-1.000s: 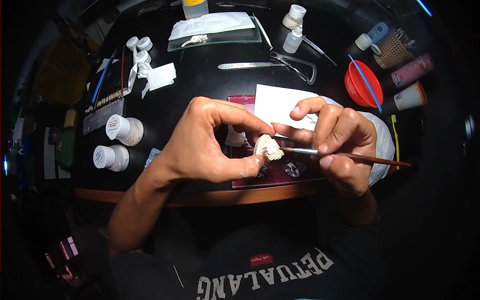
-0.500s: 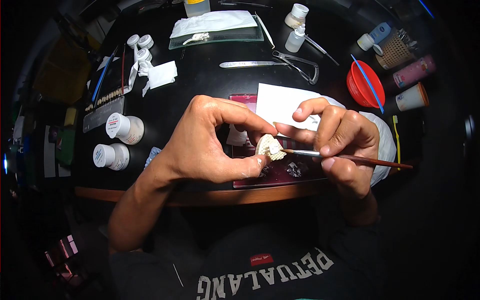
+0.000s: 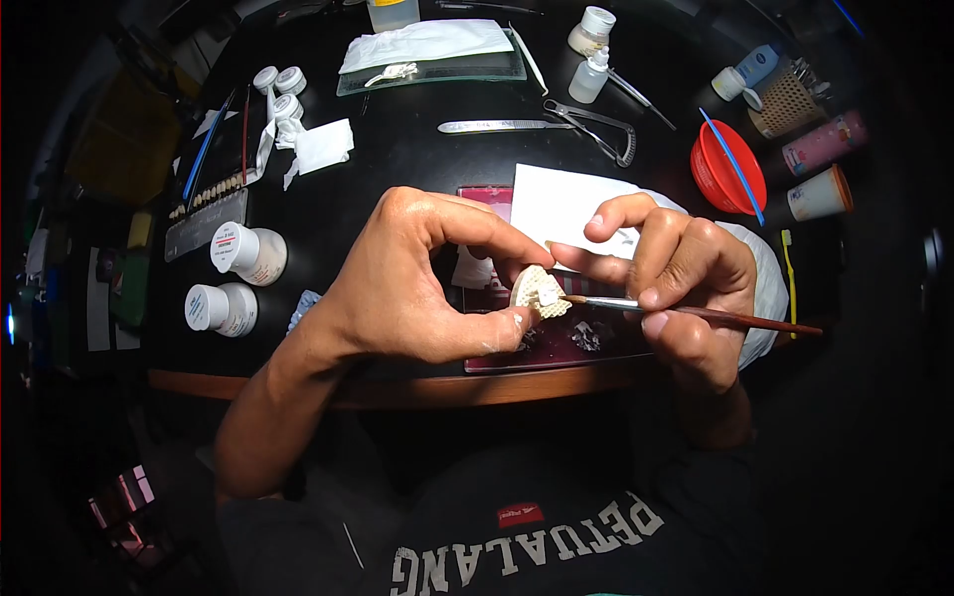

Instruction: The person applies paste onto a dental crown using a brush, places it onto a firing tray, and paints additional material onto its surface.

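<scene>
Between the thumb and forefinger of my left hand [image 3: 417, 283] is a small cream honeycomb-textured piece [image 3: 528, 285], apparently a firing tray, with a whitish lump on its face. My right hand [image 3: 691, 273] pinches a thin brush [image 3: 735, 319] with a dark red-brown handle. The brush's tip meets the whitish lump or sits right beside it; which, I cannot tell. Both hands are above a dark red slab [image 3: 487, 365] with white smears, at the table's front edge. Folded white paper [image 3: 547, 199] lies behind the fingers.
Two jars [image 3: 248, 253] stand left, near a shade guide [image 3: 204, 204]. A glass slab [image 3: 427, 74] with white paste, a scalpel handle [image 3: 497, 126] and a caliper [image 3: 606, 129] lie behind. At right are a red bowl [image 3: 723, 174], a cup [image 3: 825, 194] and a toothbrush [image 3: 789, 268].
The honeycomb piece has turned slightly in my left fingers, so more of its textured face shows. The brush remains at it, and both hands keep nearly the same place.
</scene>
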{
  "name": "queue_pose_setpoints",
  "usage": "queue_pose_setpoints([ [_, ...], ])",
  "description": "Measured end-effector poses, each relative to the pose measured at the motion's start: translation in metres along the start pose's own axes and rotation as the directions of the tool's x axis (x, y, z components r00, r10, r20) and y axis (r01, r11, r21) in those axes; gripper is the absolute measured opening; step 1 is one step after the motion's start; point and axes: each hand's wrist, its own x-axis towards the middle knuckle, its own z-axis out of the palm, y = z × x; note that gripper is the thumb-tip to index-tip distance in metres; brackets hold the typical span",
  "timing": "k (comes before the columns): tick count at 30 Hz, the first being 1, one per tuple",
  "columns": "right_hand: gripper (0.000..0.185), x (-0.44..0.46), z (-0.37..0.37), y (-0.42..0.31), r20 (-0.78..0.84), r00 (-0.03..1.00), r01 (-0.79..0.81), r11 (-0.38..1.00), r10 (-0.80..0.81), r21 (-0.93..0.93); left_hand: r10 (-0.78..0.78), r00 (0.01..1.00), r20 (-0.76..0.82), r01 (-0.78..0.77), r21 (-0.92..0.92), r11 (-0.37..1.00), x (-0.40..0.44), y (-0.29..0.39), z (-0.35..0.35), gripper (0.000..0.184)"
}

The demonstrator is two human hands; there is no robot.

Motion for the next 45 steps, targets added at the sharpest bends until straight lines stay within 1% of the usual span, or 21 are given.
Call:
queue_pose_setpoints([
  [5, 0.004, -0.0007, -0.0007, -0.0006, -0.015, 1.0, -0.011, 1.0, 0.011, -0.018, -0.004, 1.0, -0.005, 0.004, -0.002, 1.0, -0.0002, 0.0011, 0.0003, 0.036],
  [16, 0.005, -0.0006, -0.0004, 0.0001, -0.006, 1.0, -0.011, 1.0, 0.011, -0.007, 0.009, 1.0, -0.001, -0.009, -0.003, 1.0, 0.0003, 0.0002, 0.0006, 0.037],
  [21, 0.004, 0.0003, -0.0039, 0.0006, 0.05, 0.999, 0.003, 0.998, 0.0, -0.067, -0.011, 1.0, -0.006, 0.011, -0.006, 1.0, -0.0003, 0.0028, 0.001, 0.038],
  [24, 0.003, 0.0, -0.0035, 0.0005, 0.031, 0.999, -0.005, 0.999, 0.006, -0.046, 0.0, 1.0, -0.007, 0.0, 0.003, 1.0, -0.0001, 0.0034, 0.001, 0.038],
  [26, 0.008, -0.0008, -0.0019, -0.0005, -0.004, 1.0, -0.026, 1.0, 0.026, -0.015, 0.004, 1.0, -0.014, -0.004, -0.01, 1.0, -0.0004, 0.0019, 0.0017, 0.038],
  [29, 0.007, -0.0006, -0.0026, -0.0006, 0.001, 1.0, -0.021, 1.0, 0.021, -0.02, -0.032, 0.999, -0.01, 0.032, -0.026, 0.999, -0.0007, 0.0035, 0.0016, 0.039],
  [38, 0.005, -0.0014, -0.0022, -0.0013, -0.009, 1.0, -0.023, 0.999, 0.023, -0.023, -0.07, 0.997, 0.009, 0.07, -0.007, 0.997, -0.0007, 0.0051, 0.0, 0.04],
  [45, 0.006, -0.0014, -0.0013, -0.0011, -0.012, 1.0, -0.018, 1.0, 0.018, -0.02, -0.077, 0.997, 0.012, 0.077, 0.02, 0.997, -0.0007, 0.0068, -0.0007, 0.039],
])
